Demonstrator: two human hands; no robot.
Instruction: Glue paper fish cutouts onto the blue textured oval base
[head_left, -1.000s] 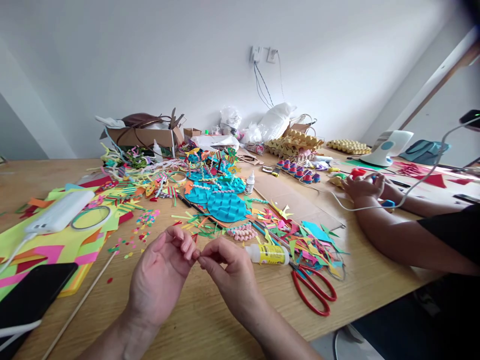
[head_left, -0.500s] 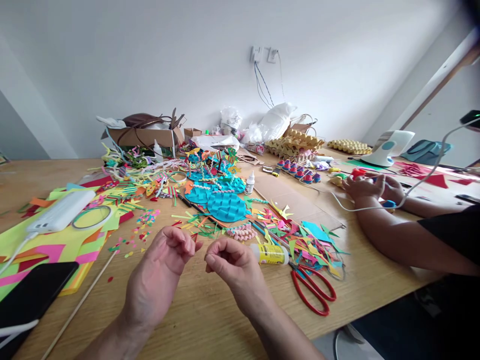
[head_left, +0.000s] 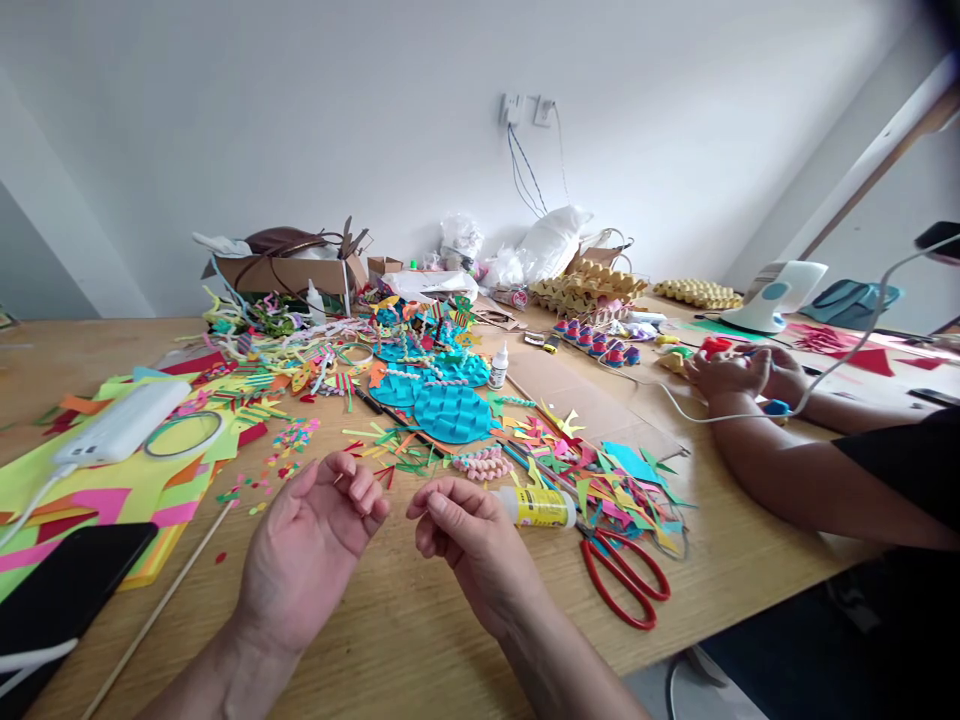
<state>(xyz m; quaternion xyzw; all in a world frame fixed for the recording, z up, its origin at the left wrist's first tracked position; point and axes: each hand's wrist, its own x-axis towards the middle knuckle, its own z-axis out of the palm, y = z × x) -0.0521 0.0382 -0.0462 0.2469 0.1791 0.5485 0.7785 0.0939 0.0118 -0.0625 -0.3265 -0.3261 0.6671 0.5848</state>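
Note:
My left hand (head_left: 311, 545) is raised over the table, palm turned up, its fingers loosely curled and apart with nothing seen in them. Facing it across a small gap is my right hand (head_left: 476, 550), thumb against the fingertips in a pinch. Whatever the pinch may hold is too small or hidden. Just beyond the right hand lies a yellow-labelled glue bottle (head_left: 544, 507) on its side. Red-handled scissors (head_left: 626, 580) rest to its right, blades among paper scraps (head_left: 600, 470). Ahead of both hands are blue textured craft pieces (head_left: 454, 412) and a pink braided coil (head_left: 484, 462).
On the left lie coloured paper sheets (head_left: 187, 480), a white power bank (head_left: 124, 425), a phone (head_left: 75, 580) and a thin stick (head_left: 161, 610). A small white bottle (head_left: 499, 368) stands mid-table. Another person's hands (head_left: 739, 375) work at the right beside a white cable (head_left: 690, 415).
My hands have drawn slightly apart. The left has moved a little left and turned its palm further up; the right hand's fingers have shifted slightly.

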